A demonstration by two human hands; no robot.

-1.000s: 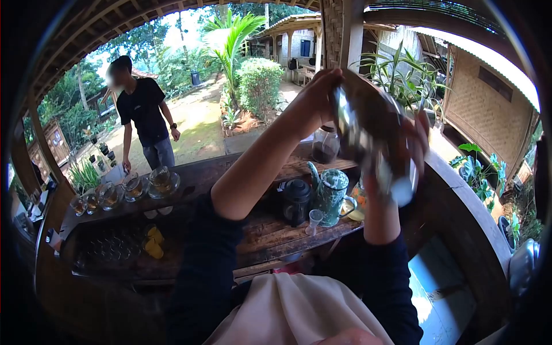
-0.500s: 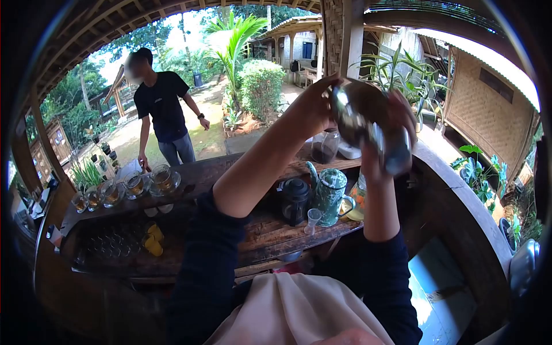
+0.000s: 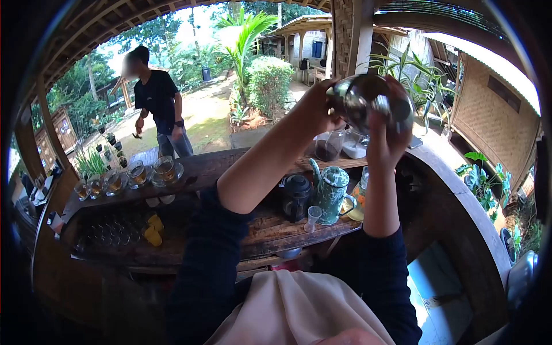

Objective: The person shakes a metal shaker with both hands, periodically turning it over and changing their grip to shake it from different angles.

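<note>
Raised at head height above the counter is a shiny rounded metal vessel, which looks like a cocktail shaker (image 3: 362,100). My left hand (image 3: 322,106) is wrapped around its left side. The fingers of my right hand (image 3: 392,135) grip it from the right and below. Its lid and contents cannot be made out. Below my hands stand a green-and-white speckled enamel pitcher (image 3: 332,198), a dark French press (image 3: 296,198) and a small clear plastic cup (image 3: 313,217). Behind my right forearm is a partly hidden jar (image 3: 357,207) with an orange pattern.
Several glass cups of amber drink on saucers (image 3: 165,171) line the far ledge at left. Upturned glasses (image 3: 112,231) and yellow pieces (image 3: 153,231) lie in the counter's recess. Jars of dark (image 3: 328,146) and white contents (image 3: 355,148) stand behind. A person (image 3: 158,103) stands across the counter.
The shaker has tilted and come slightly down, with both hands still around it. The person opposite has lifted a hand from near the cups and now holds a small item.
</note>
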